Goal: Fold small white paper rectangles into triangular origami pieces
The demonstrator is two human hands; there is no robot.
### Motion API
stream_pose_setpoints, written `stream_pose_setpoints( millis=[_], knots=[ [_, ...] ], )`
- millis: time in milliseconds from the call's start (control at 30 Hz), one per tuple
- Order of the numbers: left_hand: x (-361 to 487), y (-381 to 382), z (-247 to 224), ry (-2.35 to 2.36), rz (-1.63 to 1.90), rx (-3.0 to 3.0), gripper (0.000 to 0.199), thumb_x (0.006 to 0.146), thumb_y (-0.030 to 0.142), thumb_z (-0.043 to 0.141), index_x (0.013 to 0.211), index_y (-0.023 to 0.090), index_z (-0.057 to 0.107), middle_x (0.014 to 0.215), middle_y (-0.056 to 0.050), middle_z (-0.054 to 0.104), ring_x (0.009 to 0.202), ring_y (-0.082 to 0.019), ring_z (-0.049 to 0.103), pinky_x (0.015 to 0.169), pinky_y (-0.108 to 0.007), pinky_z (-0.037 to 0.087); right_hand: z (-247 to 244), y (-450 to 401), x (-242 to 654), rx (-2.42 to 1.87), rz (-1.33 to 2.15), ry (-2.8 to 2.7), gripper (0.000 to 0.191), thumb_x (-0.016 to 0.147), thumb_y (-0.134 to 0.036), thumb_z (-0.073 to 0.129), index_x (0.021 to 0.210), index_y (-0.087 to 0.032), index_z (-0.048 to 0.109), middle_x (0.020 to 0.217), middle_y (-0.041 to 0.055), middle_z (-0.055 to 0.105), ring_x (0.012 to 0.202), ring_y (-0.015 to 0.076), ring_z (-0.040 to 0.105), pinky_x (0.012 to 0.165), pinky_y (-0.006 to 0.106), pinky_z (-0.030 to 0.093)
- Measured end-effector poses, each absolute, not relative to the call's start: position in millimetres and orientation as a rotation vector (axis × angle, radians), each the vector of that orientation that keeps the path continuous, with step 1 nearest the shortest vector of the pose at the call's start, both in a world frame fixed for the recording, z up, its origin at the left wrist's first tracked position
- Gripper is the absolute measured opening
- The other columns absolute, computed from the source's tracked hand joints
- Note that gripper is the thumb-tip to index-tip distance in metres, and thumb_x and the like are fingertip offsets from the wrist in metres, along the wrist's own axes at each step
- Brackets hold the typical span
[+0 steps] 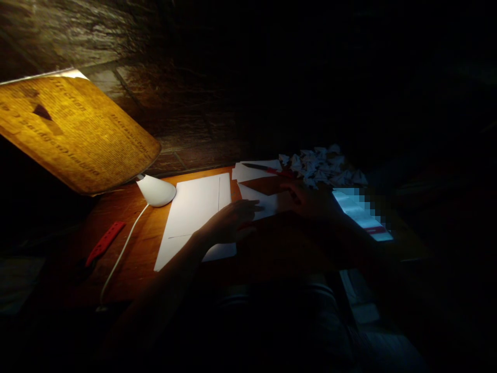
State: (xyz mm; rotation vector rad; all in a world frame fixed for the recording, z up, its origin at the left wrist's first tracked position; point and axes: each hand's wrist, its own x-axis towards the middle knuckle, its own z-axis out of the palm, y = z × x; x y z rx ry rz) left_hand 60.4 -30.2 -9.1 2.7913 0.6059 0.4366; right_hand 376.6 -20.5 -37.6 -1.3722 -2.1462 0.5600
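Observation:
A small white paper piece (264, 203) with a pointed upper left corner lies on the wooden table between my hands. My left hand (233, 220) is open, palm down, with its fingers stretched right to the near side of this piece. Under my left wrist and forearm is a large white sheet (198, 207) marked with thin dark lines. My right hand (310, 199) is at the right end of the small piece with bent fingers. Deep shadow hides whether those fingers grip the paper.
A lamp with a printed shade (77, 134) and white base (157, 191) stands left, its cord (124, 254) trailing forward. A red-handled tool (104, 242) lies nearby. Behind are stacked papers (248, 171), a knife (264, 168) and several folded paper pieces (318, 166). A lit screen (355, 207) is right.

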Motion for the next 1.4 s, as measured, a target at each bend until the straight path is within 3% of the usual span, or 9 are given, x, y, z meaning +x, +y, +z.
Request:
stream_pose_setpoints(
  millis=[100, 267, 467, 633, 767, 967, 1133, 1267, 1400],
  knots=[
    [65.5, -31.5, -13.1, 0.634, 0.438, 2.797, 0.016, 0.1, 0.033, 0.067, 0.101, 0.018, 0.072, 0.148, -0.013, 0.066, 0.142, -0.029, 0.058, 0.117, -0.052, 0.053, -39.1, -24.0, 366.9, -1.431, 0.498, -2.123, 0.06, 0.083, -0.024, 0.072, 0.142, -0.022, 0.06, 0.138, 0.0187, 0.063, 0.122, 0.0379, 0.065, 0.101, 0.058, 0.055],
    [66.3, -30.4, -13.4, 0.671, 0.421, 2.805, 0.017, 0.099, 0.033, 0.069, 0.094, 0.017, 0.071, 0.146, -0.013, 0.067, 0.139, -0.028, 0.061, 0.116, -0.049, 0.054, -47.2, -26.2, 352.0, -1.451, 0.388, -2.052, 0.074, 0.075, -0.044, 0.085, 0.14, -0.02, 0.058, 0.138, 0.0207, 0.06, 0.13, 0.0429, 0.059, 0.11, 0.065, 0.047],
    [65.6, -27.9, -10.9, 0.653, 0.428, 2.799, 0.019, 0.101, 0.032, 0.065, 0.091, 0.018, 0.072, 0.144, -0.013, 0.069, 0.139, -0.028, 0.061, 0.115, -0.052, 0.054, -43.1, -21.3, 362.9, -1.416, 0.498, -2.082, 0.074, 0.075, -0.029, 0.082, 0.144, -0.025, 0.056, 0.136, 0.0172, 0.064, 0.122, 0.0402, 0.064, 0.102, 0.061, 0.054],
    [66.1, -27.3, -9.2, 0.644, 0.438, 2.797, 0.02, 0.1, 0.031, 0.065, 0.087, 0.018, 0.072, 0.143, -0.012, 0.07, 0.139, -0.028, 0.061, 0.114, -0.053, 0.055, -37.4, -16.4, 376.5, -1.351, 0.741, -2.071, 0.084, 0.074, -0.013, 0.069, 0.154, -0.026, 0.048, 0.133, 0.0134, 0.065, 0.105, 0.0292, 0.069, 0.086, 0.047, 0.063],
    [66.4, -27.2, -9.2, 0.659, 0.429, 2.789, 0.019, 0.1, 0.03, 0.066, 0.086, 0.019, 0.072, 0.143, -0.01, 0.07, 0.14, -0.027, 0.06, 0.117, -0.053, 0.052, -35.9, -15.7, 379.1, -1.331, 0.819, -2.063, 0.086, 0.075, -0.008, 0.064, 0.157, -0.026, 0.045, 0.132, 0.0129, 0.064, 0.101, 0.0244, 0.069, 0.086, 0.041, 0.063],
    [56.5, -24.1, -6.2, 0.672, 0.44, 2.804, 0.014, 0.098, 0.025, 0.067, 0.089, 0.022, 0.078, 0.149, -0.006, 0.066, 0.145, -0.028, 0.055, 0.121, -0.056, 0.047, -40.4, -12.0, 383.3, -1.32, 0.934, -2.038, 0.082, 0.078, -0.013, 0.07, 0.155, -0.027, 0.047, 0.132, 0.0125, 0.063, 0.103, 0.0243, 0.069, 0.087, 0.041, 0.063],
    [40.2, -21.2, 0.7, 0.744, 0.401, 2.77, 0.014, 0.094, 0.021, 0.073, 0.094, 0.03, 0.084, 0.163, -0.001, 0.052, 0.155, -0.031, 0.043, 0.123, -0.062, 0.041, -44.8, -7.7, 385.0, -1.293, 0.935, -2.03, 0.076, 0.077, -0.006, 0.065, 0.149, -0.027, 0.054, 0.13, 0.0109, 0.065, 0.104, 0.0228, 0.068, 0.09, 0.04, 0.062],
    [37.7, -21.3, 2.7, 0.766, 0.366, 2.728, 0.015, 0.095, 0.022, 0.072, 0.095, 0.03, 0.085, 0.164, -0.001, 0.051, 0.156, -0.032, 0.041, 0.125, -0.061, 0.039, -39.3, -10.5, 383.4, -1.348, 0.917, -2.047, 0.077, 0.074, -0.003, 0.062, 0.148, -0.024, 0.057, 0.133, 0.0126, 0.065, 0.107, 0.0247, 0.068, 0.09, 0.04, 0.062],
    [40.1, -21.4, 1.4, 0.789, 0.388, 2.693, 0.013, 0.094, 0.024, 0.073, 0.094, 0.029, 0.085, 0.164, -0.003, 0.05, 0.155, -0.033, 0.041, 0.125, -0.06, 0.038, -35.5, -14.9, 380.6, -1.32, 0.832, -2.055, 0.063, 0.076, -0.009, 0.067, 0.137, -0.025, 0.068, 0.134, 0.0127, 0.064, 0.111, 0.0273, 0.068, 0.093, 0.041, 0.061]
  ],
)
